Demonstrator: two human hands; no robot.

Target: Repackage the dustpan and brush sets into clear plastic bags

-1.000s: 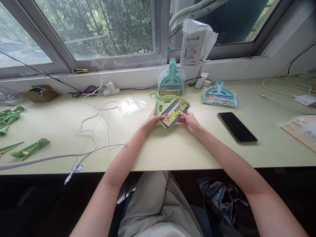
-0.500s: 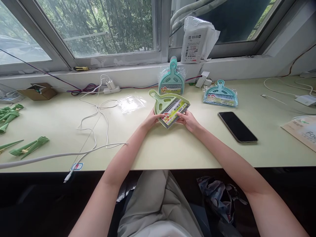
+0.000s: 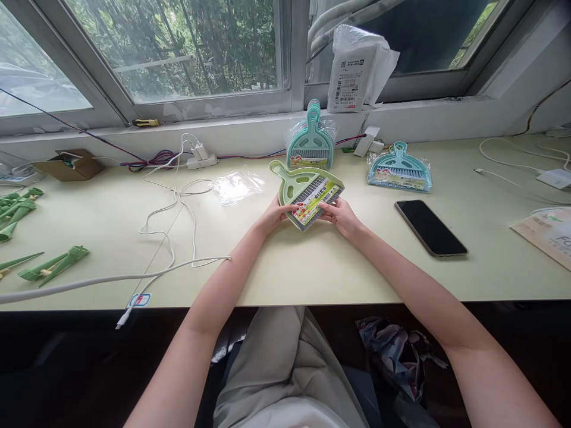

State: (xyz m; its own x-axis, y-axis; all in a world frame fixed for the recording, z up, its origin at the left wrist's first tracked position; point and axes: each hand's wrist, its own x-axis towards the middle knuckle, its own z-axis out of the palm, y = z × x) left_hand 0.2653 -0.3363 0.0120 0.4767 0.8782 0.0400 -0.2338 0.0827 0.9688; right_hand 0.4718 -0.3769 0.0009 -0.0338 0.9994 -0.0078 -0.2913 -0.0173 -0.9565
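Observation:
Between my two hands a green dustpan and brush set (image 3: 307, 193) is tilted, its handle up to the left and its grey bristles slanting down. A yellow and white label lies across the bristles. My left hand (image 3: 274, 215) grips the lower left edge, thumb on the label. On the right side my right hand (image 3: 339, 215) holds the other edge, its thumb at the label and fingers behind. Beyond it, a stack of teal dustpan sets (image 3: 311, 142) in clear wrap leans upright by the wall. Another wrapped teal dustpan set (image 3: 399, 171) lies to the right.
A black phone (image 3: 430, 228) lies right of my hands. Clear plastic wrap (image 3: 237, 188) and white cables (image 3: 172, 205) are on the left. Green plastic pieces (image 3: 56, 264) sit at the far left, near an open cardboard box (image 3: 71, 165). A white package (image 3: 352, 77) stands on the sill.
My hands and the green set stay almost still. The view has shifted very slightly.

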